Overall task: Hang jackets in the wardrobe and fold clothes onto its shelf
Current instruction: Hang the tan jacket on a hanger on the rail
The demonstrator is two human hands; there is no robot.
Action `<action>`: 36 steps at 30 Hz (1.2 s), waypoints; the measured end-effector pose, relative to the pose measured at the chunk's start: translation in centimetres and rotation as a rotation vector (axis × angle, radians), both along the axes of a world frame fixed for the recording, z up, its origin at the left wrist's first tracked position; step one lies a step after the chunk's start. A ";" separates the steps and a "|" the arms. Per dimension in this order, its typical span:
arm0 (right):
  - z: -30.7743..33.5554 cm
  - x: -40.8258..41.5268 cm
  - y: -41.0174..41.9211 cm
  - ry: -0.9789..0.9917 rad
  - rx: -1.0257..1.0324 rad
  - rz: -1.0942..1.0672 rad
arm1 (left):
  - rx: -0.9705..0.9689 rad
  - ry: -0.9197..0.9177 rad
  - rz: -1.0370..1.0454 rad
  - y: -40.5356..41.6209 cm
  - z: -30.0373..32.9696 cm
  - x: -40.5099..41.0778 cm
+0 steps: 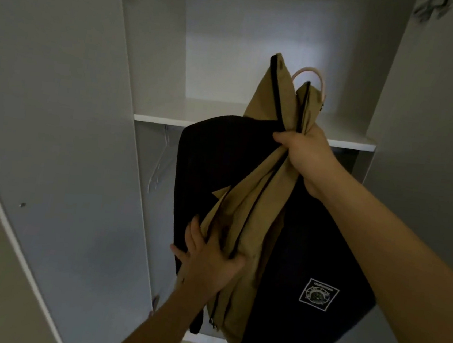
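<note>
Before the open white wardrobe (159,52), both arms reach forward with clothes held between them. The right hand (305,154) is clenched around a bunched tan fabric jacket with a black zipper edge (256,191), gripping it just below the collar so that the collar points up in front of the wardrobe's upper compartment. A pale pink curved hanger hook (317,79) rises from behind the collar. The left hand (207,264) lies lower, its fingers spread fairly straight and pressed flat against the tan jacket's lower part, touching the black garment with a small white square logo patch (220,170) that hangs behind the tan one. The logo sits near the black garment's lower right. The white horizontal shelf (158,119) crosses behind the clothes, and nothing can be seen lying on its visible part. Below the shelf, in the left of the lower compartment, a thin clear or white clothes hanger (162,161) hangs against the inner wall, faint in the dim light.
</note>
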State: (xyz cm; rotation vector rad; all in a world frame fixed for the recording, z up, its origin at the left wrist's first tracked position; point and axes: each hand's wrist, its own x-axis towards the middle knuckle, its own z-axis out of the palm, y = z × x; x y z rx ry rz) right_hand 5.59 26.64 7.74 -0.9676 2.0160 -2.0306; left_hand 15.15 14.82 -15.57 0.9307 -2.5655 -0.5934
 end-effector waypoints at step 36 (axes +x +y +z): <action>-16.2 -1.3 6.6 0.432 0.160 -0.114 | -0.319 0.269 -0.687 -3.4 14.6 3.1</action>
